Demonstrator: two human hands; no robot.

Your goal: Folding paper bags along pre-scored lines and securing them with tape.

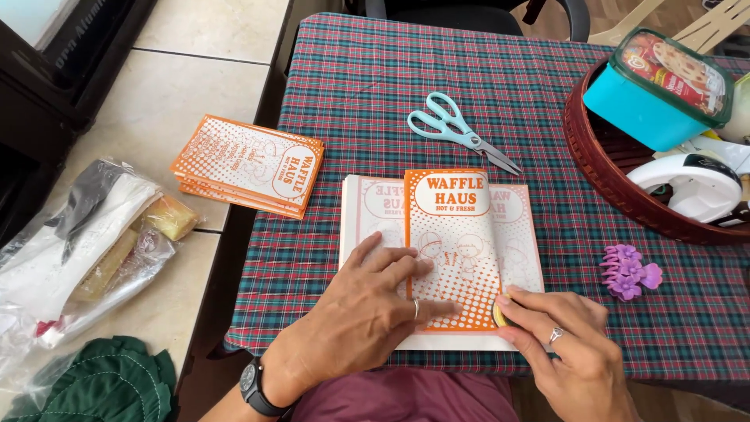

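An orange-and-white printed paper bag [457, 234] lies folded on a wider sheet of the same paper [367, 207] on the plaid tablecloth. My left hand [367, 312] lies flat on the sheet, fingers spread, fingertips pressing the orange panel's left part. My right hand [566, 340] grips a small yellow round thing [498, 314] against the panel's lower right corner; most of it is hidden by my fingers.
Teal-handled scissors [457, 129] lie beyond the bag. A stack of orange paper bags [250, 164] overhangs the table's left edge. A purple hair clip [629, 271] sits to the right, near a dark red basket [601, 168] holding a teal tub [656, 90]. Plastic bags [86, 242] lie on the floor.
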